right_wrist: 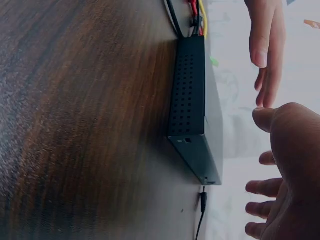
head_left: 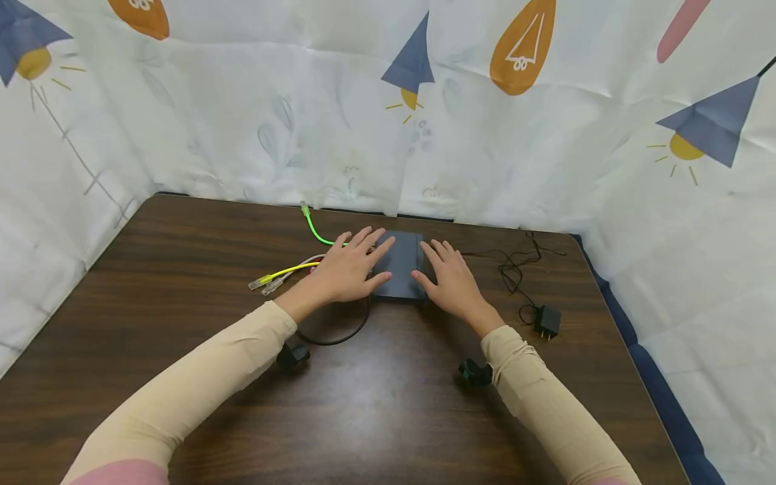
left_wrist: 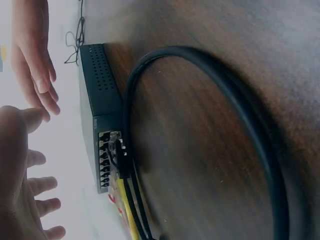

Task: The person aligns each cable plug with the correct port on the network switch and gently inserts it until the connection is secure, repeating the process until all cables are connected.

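A dark grey network switch (head_left: 401, 266) lies on the table, its row of ports (left_wrist: 104, 160) facing the left side. Above its left end my left hand (head_left: 348, 273) hovers palm down with fingers spread. My right hand (head_left: 451, 283) hangs in the same way over the right end. Both wrist views show a gap between the hands and the box, and neither hand holds anything. Ethernet cables run into the ports: a yellow cable (head_left: 291, 271), a green cable (head_left: 312, 228) and a looped black cable (left_wrist: 200, 60). My left hand partly hides the plugs in the head view.
On the right, a thin black power cord (head_left: 512, 266) leads from the switch to a plug adapter (head_left: 547, 321). The brown wooden table (head_left: 376, 417) meets a patterned white curtain (head_left: 242, 121) at the back and sides. Dark cameras (head_left: 293, 356) are strapped at both wrists.
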